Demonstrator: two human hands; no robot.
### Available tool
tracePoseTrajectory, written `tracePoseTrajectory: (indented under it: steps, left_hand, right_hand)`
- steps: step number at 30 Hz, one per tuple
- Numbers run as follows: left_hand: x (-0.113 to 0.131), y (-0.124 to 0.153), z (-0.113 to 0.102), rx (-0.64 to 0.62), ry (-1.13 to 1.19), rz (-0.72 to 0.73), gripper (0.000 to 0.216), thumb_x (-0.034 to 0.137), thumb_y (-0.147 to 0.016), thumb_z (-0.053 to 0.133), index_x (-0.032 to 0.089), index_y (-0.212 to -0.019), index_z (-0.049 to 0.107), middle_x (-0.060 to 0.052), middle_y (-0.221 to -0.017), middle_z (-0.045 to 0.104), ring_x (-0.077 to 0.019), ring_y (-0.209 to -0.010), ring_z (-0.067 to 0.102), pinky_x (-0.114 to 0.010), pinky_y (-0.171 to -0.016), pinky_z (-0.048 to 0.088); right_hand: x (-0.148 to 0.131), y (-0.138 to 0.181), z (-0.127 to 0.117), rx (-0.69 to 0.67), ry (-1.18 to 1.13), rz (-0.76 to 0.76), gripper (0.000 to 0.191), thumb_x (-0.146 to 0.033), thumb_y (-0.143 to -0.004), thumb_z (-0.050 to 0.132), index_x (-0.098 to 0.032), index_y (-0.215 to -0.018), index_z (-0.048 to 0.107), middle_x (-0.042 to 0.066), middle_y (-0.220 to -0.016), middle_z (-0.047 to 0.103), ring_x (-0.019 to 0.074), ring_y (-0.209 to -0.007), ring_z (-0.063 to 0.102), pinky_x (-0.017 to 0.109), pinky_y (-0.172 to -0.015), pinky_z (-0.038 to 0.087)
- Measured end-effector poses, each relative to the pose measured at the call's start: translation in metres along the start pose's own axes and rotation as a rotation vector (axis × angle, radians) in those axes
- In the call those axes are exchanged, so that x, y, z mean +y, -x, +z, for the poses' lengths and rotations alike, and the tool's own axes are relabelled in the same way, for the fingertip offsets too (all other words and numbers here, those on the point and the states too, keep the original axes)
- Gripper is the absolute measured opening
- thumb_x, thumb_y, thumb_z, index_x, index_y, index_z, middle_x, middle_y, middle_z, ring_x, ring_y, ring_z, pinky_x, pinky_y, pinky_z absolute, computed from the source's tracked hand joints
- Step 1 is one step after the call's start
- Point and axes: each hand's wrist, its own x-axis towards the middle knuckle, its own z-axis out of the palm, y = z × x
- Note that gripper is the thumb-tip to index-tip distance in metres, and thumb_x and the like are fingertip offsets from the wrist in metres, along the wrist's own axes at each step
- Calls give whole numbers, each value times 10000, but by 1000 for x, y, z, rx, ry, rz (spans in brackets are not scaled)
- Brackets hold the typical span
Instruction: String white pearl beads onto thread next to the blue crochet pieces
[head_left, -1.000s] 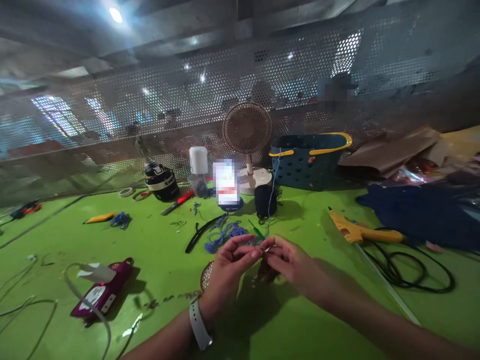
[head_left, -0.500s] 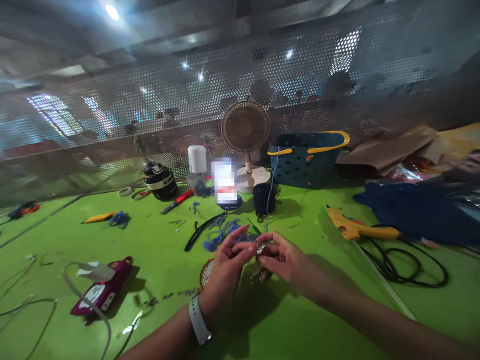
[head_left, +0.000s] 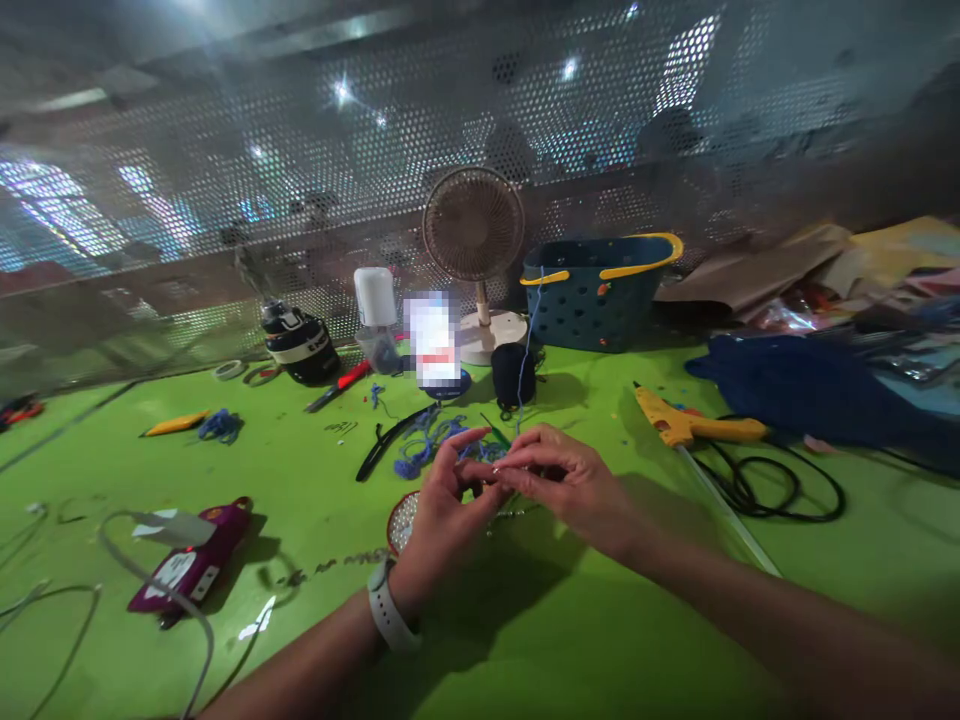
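Above the green table my left hand (head_left: 454,495) and my right hand (head_left: 574,490) meet with fingertips pinched together. What they pinch is small and mostly hidden by the fingers; a tiny pale spot shows between them. Small shiny beads (head_left: 512,513) show just under the fingertips. Beside my left hand is a round, red-rimmed dish of white beads (head_left: 403,522), partly covered by that hand. Past the fingertips lies loose blue yarn (head_left: 416,462), and a thin green tool (head_left: 498,434) sticks up behind them.
A dark yarn ball (head_left: 514,375), a phone (head_left: 435,345) and a fan (head_left: 474,225) stand ahead, with a dark basket (head_left: 592,300) behind. On the right lies a yellow glue gun (head_left: 694,425) with its black cord. A purple power strip (head_left: 199,560) sits at left.
The view has shifted, so the table items appear higher and further left. My right fingers have closed over the small piece, and the white part seen between the hands is now mostly covered.
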Motion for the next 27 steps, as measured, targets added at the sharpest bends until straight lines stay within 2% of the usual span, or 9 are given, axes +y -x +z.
tracePoseTrajectory:
  steps: [6, 8, 10, 12, 16, 20, 23, 25, 27]
  left_hand:
    - [4, 3, 5, -7, -43, 49, 510, 180, -741, 755, 229, -1198, 533, -12, -777, 703, -165, -770, 657, -273, -737, 495]
    - [7, 4, 6, -68, -87, 43, 445, 193, -756, 743, 226, -1160, 560, -29, -797, 714, -184, -789, 670, -303, -757, 503]
    - [8, 5, 7, -125, -138, 23, 396, 199, -765, 735, 221, -1131, 585, -46, -815, 722, -201, -810, 677, -327, -777, 502]
    - [8, 5, 7, -159, -163, 6, 370, 195, -763, 736, 215, -1112, 615, -60, -834, 725, -209, -825, 678, -334, -785, 498]
    - [5, 3, 6, -236, -193, 12, 298, 188, -757, 737, 202, -1051, 689, -78, -865, 726, -205, -836, 674, -316, -796, 493]
    - [2, 2, 7, -290, -285, 16, 220, 201, -762, 730, 196, -981, 713, -75, -882, 723, -187, -815, 667, -297, -769, 504]
    - [0, 1, 7, -320, -389, -12, 194, 210, -755, 729, 182, -945, 706, -73, -927, 709, -198, -850, 658, -332, -780, 523]
    - [-2, 1, 7, -331, -474, -29, 180, 205, -751, 725, 176, -928, 705, -76, -956, 699, -207, -892, 647, -352, -807, 523]
    - [-4, 1, 7, -353, -542, -42, 146, 193, -763, 703, 184, -909, 708, -69, -966, 693, -198, -899, 642, -344, -819, 522]
  right_hand:
    - [-9, -1, -2, 15, -107, 24, 243, -428, -792, 697, -195, -733, 664, 4, -804, 574, 128, -759, 567, 261, -673, 466]
    - [-20, -1, -7, 9, -170, 58, 297, -474, -816, 652, -186, -754, 616, -8, -776, 579, 89, -609, 563, 220, -536, 455]
    - [-31, -2, -14, -19, -262, 145, 357, -545, -848, 570, -192, -798, 541, -28, -703, 608, 55, -404, 507, 187, -368, 375]
    - [-39, -5, -23, -1, -318, 177, 397, -599, -838, 540, -211, -785, 474, -60, -574, 594, 57, -311, 474, 170, -294, 311]
    - [-51, -12, -43, 139, -391, 164, 392, -592, -819, 558, -220, -732, 466, -113, -406, 475, 27, -253, 381, 146, -280, 226]
    - [-67, -19, -63, 337, -547, 183, 295, -345, -954, 447, -189, -711, 505, -124, -398, 461, -18, -241, 322, 136, -316, 161]
    - [-71, -20, -77, 403, -658, 87, 200, -223, -928, 523, -158, -747, 579, -98, -487, 553, -21, -298, 396, 110, -339, 257]
    - [-68, -20, -84, 351, -692, 10, 96, -210, -858, 629, -139, -794, 636, -66, -561, 604, -9, -339, 448, 106, -352, 335]
    - [-63, -19, -87, 272, -695, -23, 86, -209, -834, 656, -124, -829, 670, -42, -599, 622, 1, -360, 471, 107, -355, 369]
